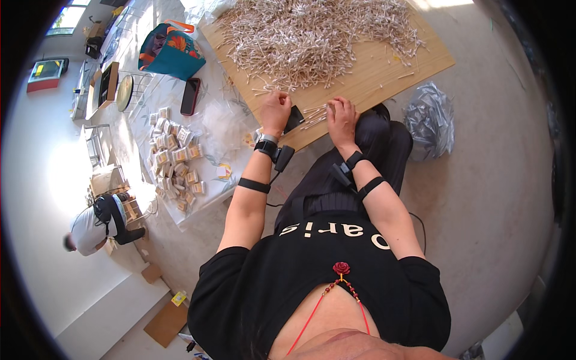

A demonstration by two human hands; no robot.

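Note:
A big heap of thin white cotton-tipped sticks covers a light wooden board in front of my knees. My left hand rests at the board's near edge with fingers curled, touching a small black object. My right hand is beside it, fingers closed on a small bunch of sticks lying between the two hands. Both wrists carry black straps and small black devices.
Left of the board lie a cloth with several small filled packets, a phone, clear bags and a teal bag. A crumpled plastic bag sits right. Another person crouches at far left.

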